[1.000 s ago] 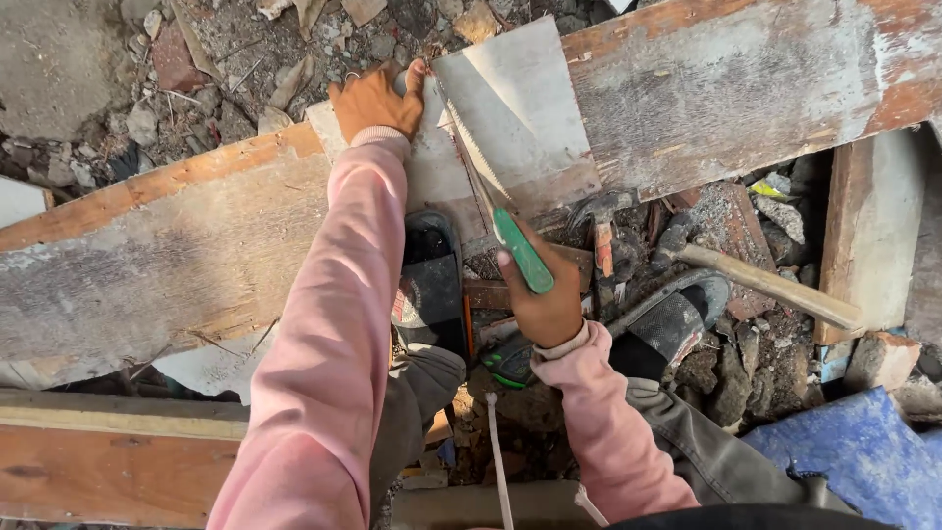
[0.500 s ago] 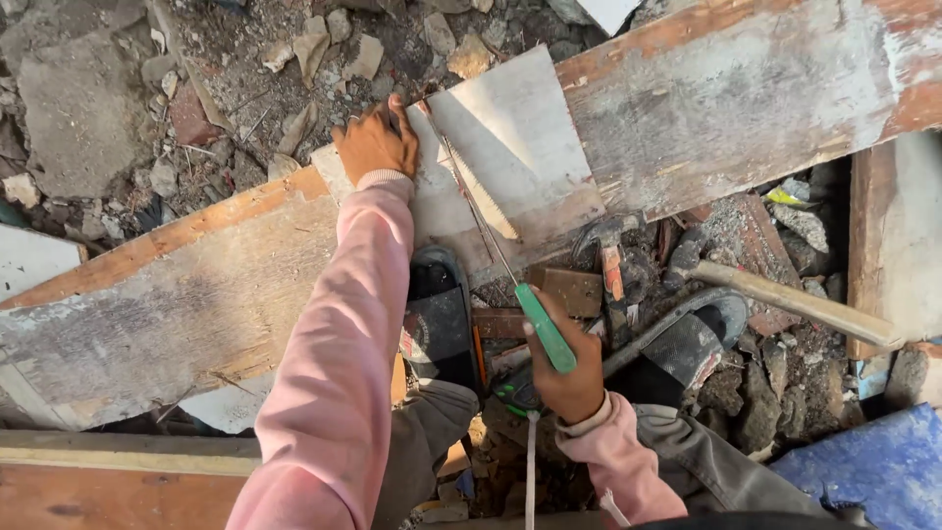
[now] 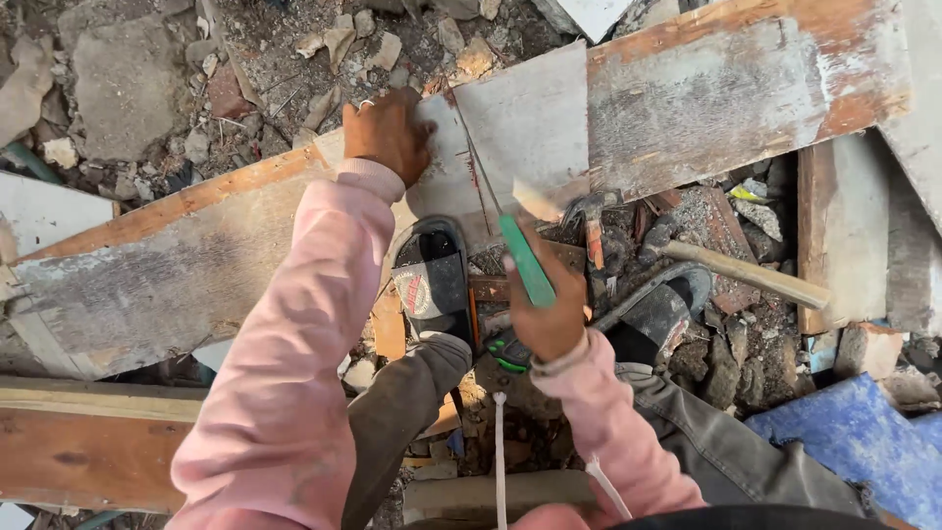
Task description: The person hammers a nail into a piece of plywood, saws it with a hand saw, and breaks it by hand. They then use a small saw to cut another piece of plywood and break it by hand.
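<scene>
The right hand is clenched around the green handle of a handsaw, whose thin blade runs up and to the left from the fist, its long axis slanting across the near edge of a pale grey panel that lies on a long weathered plank. The blade's far tip reaches toward the upper left corner of the panel, close to the left hand, which presses flat on the panel just beside the blade, fingers spread and bearing down rather than gripping. So the saw lies between the two hands, with the right hand at its lower end and the left hand near its upper end, a little to the left of the blade's line. Both arms wear pink sleeves. Below the panel, a foot in a black sandal rests against the plank's near edge, just left of the saw handle, and a second dark sandal sits to the right. A hammer with a wooden handle lies among the rubble to the right of the saw hand, near but not touching it. Broken stone and debris lie all round, and a blue sheet shows at lower right.
</scene>
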